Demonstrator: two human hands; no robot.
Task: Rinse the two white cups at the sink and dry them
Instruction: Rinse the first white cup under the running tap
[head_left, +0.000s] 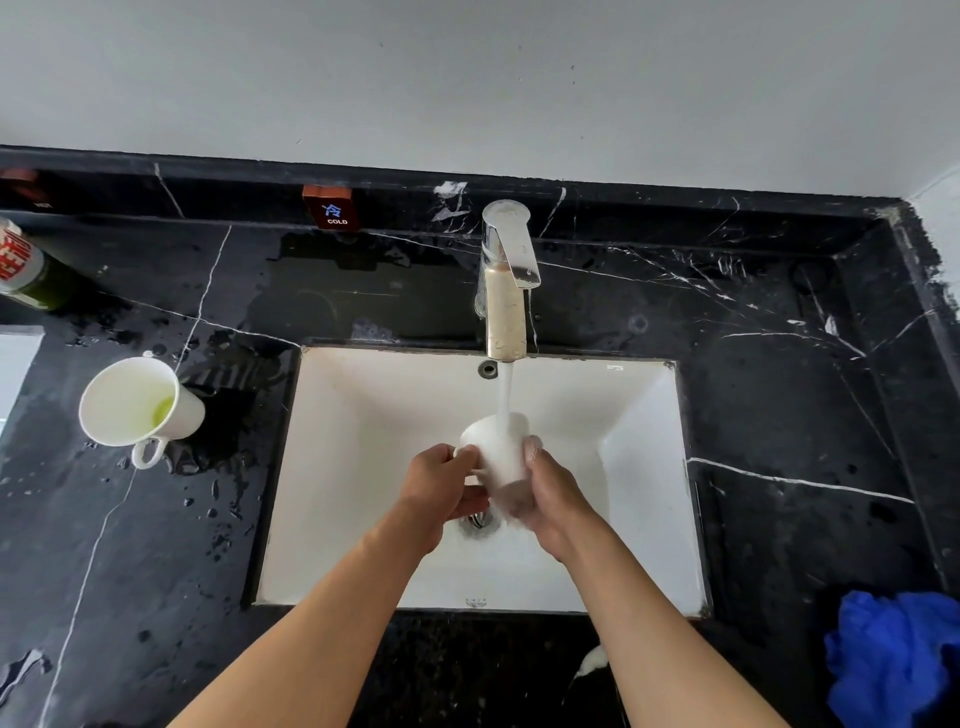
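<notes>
Water from the tap (506, 280) struck the white cup (496, 452) I held over the sink (639, 415), left hand (441, 488) and right hand (550, 499) both gripping it; rotating it should rinse evenly, second cup (137, 402) waiting on the counter (779, 364).

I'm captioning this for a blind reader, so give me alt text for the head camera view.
Both hands, left hand and right hand, hold a white cup under the running faucet over a white sink. A second white cup with yellowish residue stands on the wet black counter to the left; a blue cloth lies at right.
</notes>
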